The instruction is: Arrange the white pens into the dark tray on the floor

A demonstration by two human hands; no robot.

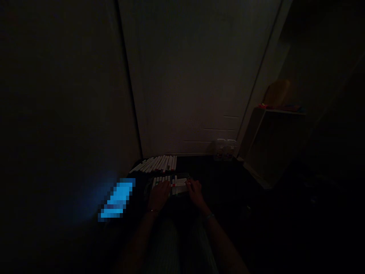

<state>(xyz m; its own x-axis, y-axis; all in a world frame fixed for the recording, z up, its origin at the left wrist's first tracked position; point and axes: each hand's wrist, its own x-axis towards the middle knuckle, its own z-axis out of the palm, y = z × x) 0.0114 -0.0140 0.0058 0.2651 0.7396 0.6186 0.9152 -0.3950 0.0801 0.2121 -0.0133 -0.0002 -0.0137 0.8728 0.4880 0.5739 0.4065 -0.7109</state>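
Note:
A clear-looking case lies in front of me with several white markers in a row at its left. Over these markers rests my left hand, its fingers laid forward across them and not visibly wrapped round one. At the case's right end is my right hand, with fingers bent together. Whatever is between them is too dark to make out. A pale, flat shape lies by its fingertips. Behind the case, a loose spread of white markers shows a few coloured ends.
A glowing, pixelated screen-like shape is at the left. Two clear containers with handles stand at the back right, against a pale panel. Farther right is a cabinet with things on top. Deep shadow hides much of the surroundings.

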